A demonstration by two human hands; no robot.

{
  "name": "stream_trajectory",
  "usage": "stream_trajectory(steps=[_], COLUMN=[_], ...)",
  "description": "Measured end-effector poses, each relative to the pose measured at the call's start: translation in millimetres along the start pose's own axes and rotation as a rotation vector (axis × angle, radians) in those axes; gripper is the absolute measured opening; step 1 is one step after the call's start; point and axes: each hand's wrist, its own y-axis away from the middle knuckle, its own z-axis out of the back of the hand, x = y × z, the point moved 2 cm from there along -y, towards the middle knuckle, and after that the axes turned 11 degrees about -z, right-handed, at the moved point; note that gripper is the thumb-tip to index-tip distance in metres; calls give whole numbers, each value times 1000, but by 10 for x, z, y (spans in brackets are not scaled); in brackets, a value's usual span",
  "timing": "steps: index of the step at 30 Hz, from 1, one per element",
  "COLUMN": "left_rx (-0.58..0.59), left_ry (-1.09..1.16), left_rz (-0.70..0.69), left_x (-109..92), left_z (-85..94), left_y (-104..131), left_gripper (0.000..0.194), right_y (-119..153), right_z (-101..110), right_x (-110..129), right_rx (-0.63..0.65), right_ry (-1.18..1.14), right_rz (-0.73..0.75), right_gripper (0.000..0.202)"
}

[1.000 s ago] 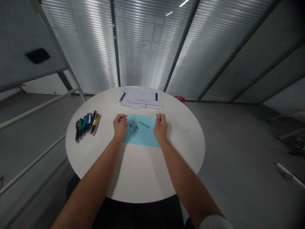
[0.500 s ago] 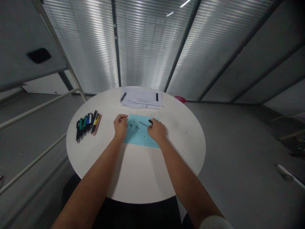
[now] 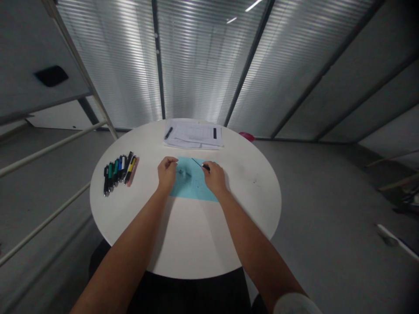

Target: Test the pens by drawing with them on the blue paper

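Observation:
A light blue sheet [image 3: 190, 191] lies on the round white table, with small dark bits and smudges on it. At its left edge is my left hand [image 3: 167, 173], fingers curled and pressed together; whatever they hold, if anything, is too small to make out. My right hand [image 3: 214, 176], over the sheet's right side, is closed on a black pen part [image 3: 206, 166]. A thin dark rod [image 3: 196, 162] extends from near my right fingertips toward the upper left, over the sheet.
Several pens [image 3: 118, 171] lie in a row on the left of the white table [image 3: 193, 244]. Stacked papers [image 3: 193, 135] with a dark pen [image 3: 169, 132] on them are at the far edge. Small dark specks lie on the right. A white rail frame stands at the left.
The thin rod at my right hand has tilted more steeply, and the black part has turned and shifted slightly left. My left hand has barely moved.

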Motion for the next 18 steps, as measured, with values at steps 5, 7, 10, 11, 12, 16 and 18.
stream_trajectory(steps=[5, 7, 10, 11, 12, 16, 18], left_rx=[258, 363, 417, 415, 408, 393, 392], left_ry=[-294, -370, -397, -389, -374, -255, -202], left_rz=[-219, -304, -354, -346, -324, -198, -155], left_x=[-143, -197, -234, -234, -230, -201, -192], left_z=[-82, -118, -148, -153, -157, -180, -190], left_y=[71, 101, 120, 120, 119, 121, 129], left_gripper=[19, 25, 30, 29, 28, 25, 26], right_y=[39, 63, 85, 89, 91, 91, 92], right_z=[23, 17, 9, 10, 11, 16, 14], right_x=[147, 201, 247, 254, 257, 253, 253], right_rx=[-44, -23, 12, 19, 25, 32, 34], right_ry=[-265, -324, -366, -375, -381, -380, -379], right_rz=[89, 114, 115, 110, 106, 118, 128], right_gripper=[18, 16, 14, 14, 14, 15, 15])
